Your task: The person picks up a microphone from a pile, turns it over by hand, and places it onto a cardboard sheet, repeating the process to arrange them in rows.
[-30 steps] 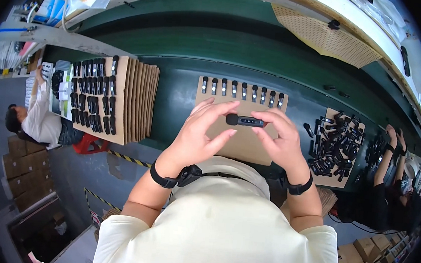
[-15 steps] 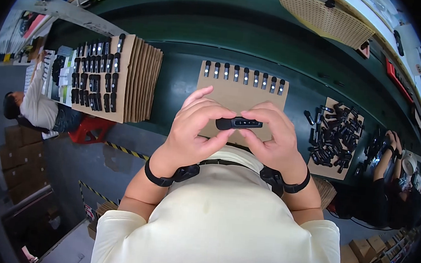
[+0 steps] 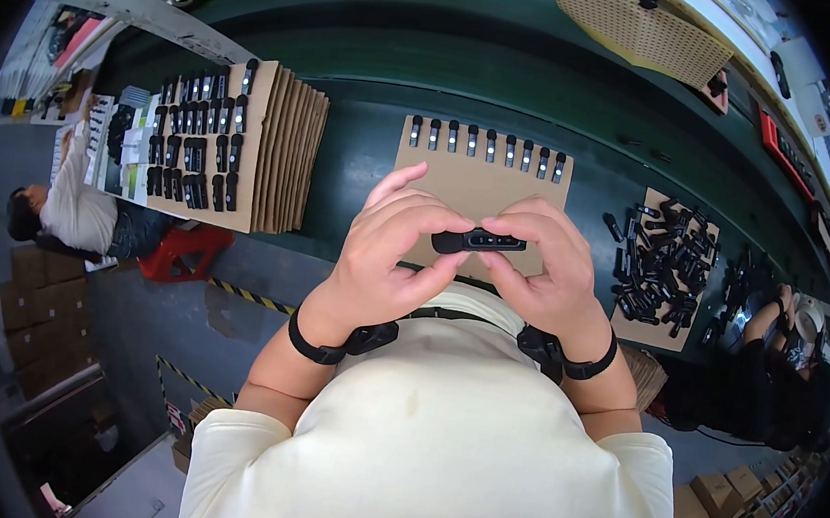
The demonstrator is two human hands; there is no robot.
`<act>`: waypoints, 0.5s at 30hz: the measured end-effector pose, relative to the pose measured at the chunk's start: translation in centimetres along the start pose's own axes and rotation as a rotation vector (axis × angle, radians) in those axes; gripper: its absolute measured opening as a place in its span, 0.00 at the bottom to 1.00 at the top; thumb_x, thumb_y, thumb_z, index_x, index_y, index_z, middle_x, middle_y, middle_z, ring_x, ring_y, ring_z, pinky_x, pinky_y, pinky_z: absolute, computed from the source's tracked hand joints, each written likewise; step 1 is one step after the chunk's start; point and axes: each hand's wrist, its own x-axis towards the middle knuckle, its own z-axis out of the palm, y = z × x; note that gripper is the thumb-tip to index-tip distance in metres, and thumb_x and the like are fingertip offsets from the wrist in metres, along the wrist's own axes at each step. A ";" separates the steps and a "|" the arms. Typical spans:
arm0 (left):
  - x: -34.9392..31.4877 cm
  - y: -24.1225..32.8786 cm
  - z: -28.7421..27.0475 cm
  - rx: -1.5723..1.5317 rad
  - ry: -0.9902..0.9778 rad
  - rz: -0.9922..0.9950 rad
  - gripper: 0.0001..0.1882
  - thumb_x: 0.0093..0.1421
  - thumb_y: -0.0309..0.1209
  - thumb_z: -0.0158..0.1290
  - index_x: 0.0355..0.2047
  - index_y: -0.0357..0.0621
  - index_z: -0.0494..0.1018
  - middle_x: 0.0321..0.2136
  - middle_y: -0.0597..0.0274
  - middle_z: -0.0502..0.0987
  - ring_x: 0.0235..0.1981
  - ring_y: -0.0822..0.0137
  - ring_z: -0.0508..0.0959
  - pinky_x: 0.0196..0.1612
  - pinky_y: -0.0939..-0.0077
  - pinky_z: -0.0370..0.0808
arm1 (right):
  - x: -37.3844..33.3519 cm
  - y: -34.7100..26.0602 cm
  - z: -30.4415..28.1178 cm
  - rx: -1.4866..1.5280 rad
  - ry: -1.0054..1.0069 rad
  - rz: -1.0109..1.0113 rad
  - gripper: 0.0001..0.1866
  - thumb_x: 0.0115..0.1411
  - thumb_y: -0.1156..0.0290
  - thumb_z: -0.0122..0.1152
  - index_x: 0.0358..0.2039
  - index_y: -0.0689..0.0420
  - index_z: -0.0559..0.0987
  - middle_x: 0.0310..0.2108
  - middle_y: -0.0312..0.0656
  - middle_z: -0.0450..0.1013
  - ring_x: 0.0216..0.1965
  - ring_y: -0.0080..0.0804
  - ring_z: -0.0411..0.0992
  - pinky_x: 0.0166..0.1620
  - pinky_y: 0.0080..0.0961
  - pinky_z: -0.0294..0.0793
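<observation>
A small black clip-on microphone point(image 3: 476, 242) with a rounded, foam-like head lies level between my two hands. Its head end is pinched between the thumb and index finger of my left hand point(image 3: 384, 246), whose other fingers stick up. At the slimmer end, the thumb and index finger of my right hand point(image 3: 548, 261) grip it the same way. Small marks or ports show along its side. Below the hands lies a brown cardboard sheet point(image 3: 480, 191), with several similar microphones point(image 3: 491, 147) in a row along its far edge.
At left, more microphones point(image 3: 188, 141) stand in rows on stacked cardboard point(image 3: 286, 159). A loose heap of them point(image 3: 666, 266) covers another sheet at right. The green bench point(image 3: 356, 145) runs across. One person point(image 3: 79, 210) sits at far left, another point(image 3: 770, 379) at far right.
My hands keep the same two-handed pinch on the microphone, which looks slightly turned. The bench scene has shifted a little in view. The person at right has moved their arms.
</observation>
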 end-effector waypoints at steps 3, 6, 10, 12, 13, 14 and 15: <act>0.0 0.2 0.2 -0.011 0.030 -0.022 0.16 0.46 0.22 0.63 0.37 0.43 0.77 0.27 0.64 0.79 0.31 0.64 0.79 0.59 0.49 0.65 | -0.1 -0.2 0.0 0.001 0.002 0.006 0.18 0.45 0.85 0.67 0.39 0.63 0.77 0.32 0.46 0.76 0.31 0.37 0.74 0.34 0.27 0.73; 0.0 0.5 0.2 -0.108 0.032 -0.123 0.15 0.49 0.27 0.64 0.37 0.42 0.76 0.28 0.62 0.79 0.33 0.61 0.78 0.60 0.50 0.65 | -0.3 -0.2 0.1 0.012 0.000 0.022 0.19 0.45 0.85 0.68 0.39 0.63 0.77 0.33 0.46 0.75 0.32 0.37 0.74 0.34 0.27 0.73; -0.9 -0.9 -0.3 -0.130 -0.091 -0.187 0.14 0.54 0.31 0.63 0.38 0.41 0.74 0.31 0.60 0.79 0.36 0.58 0.78 0.61 0.52 0.64 | -0.5 0.1 0.0 -0.012 -0.023 -0.007 0.18 0.45 0.86 0.67 0.39 0.63 0.77 0.34 0.46 0.74 0.32 0.37 0.74 0.34 0.26 0.73; -1.4 -1.1 -0.2 -0.147 -0.090 -0.204 0.14 0.55 0.32 0.63 0.38 0.40 0.74 0.32 0.60 0.79 0.36 0.58 0.78 0.60 0.53 0.64 | -0.6 0.0 0.0 -0.003 -0.018 0.023 0.18 0.46 0.86 0.67 0.39 0.63 0.77 0.35 0.46 0.74 0.33 0.35 0.73 0.35 0.25 0.73; -1.5 -1.1 -0.2 -0.165 -0.091 -0.221 0.13 0.56 0.32 0.62 0.38 0.40 0.74 0.32 0.59 0.79 0.36 0.58 0.78 0.60 0.54 0.64 | -0.7 -0.1 0.0 0.003 -0.015 0.038 0.17 0.46 0.86 0.67 0.39 0.63 0.77 0.35 0.45 0.73 0.33 0.35 0.73 0.35 0.25 0.73; -1.7 -1.1 -0.1 -0.182 -0.091 -0.237 0.13 0.56 0.32 0.62 0.38 0.40 0.74 0.33 0.59 0.79 0.37 0.57 0.78 0.60 0.54 0.64 | -0.7 -0.3 0.0 0.004 -0.016 0.037 0.17 0.46 0.86 0.67 0.39 0.63 0.77 0.35 0.45 0.73 0.33 0.35 0.73 0.35 0.25 0.73; -1.8 -1.1 -0.1 -0.182 -0.090 -0.238 0.13 0.56 0.32 0.62 0.38 0.40 0.74 0.33 0.59 0.79 0.37 0.57 0.78 0.60 0.54 0.64 | -0.8 -0.5 0.0 0.038 -0.004 0.102 0.17 0.46 0.85 0.67 0.39 0.62 0.77 0.35 0.45 0.73 0.33 0.34 0.73 0.35 0.24 0.73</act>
